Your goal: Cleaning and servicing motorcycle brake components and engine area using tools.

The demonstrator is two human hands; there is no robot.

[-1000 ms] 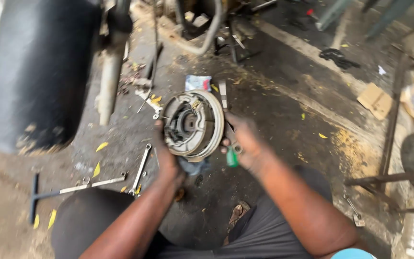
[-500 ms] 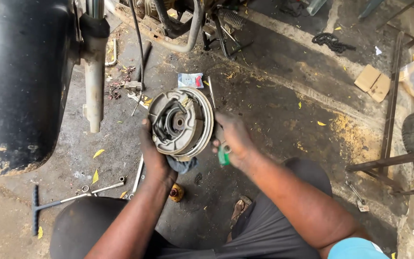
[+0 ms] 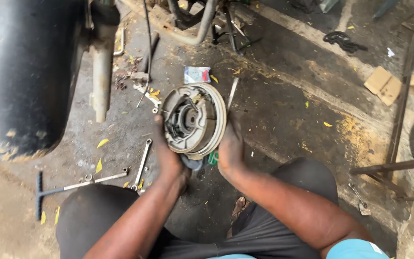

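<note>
Brake plate tilted up off floor, springs showing; left hand grips near-left rim, right hand clasps right edge, steadying it.

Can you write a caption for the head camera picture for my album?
Both hands, left hand and right hand, hold a round grey metal brake drum plate above a dirty concrete floor.

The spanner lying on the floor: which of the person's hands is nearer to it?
Left. The left hand grips the round brake plate right beside the spanner; the right hand is on the plate's far side.
</note>
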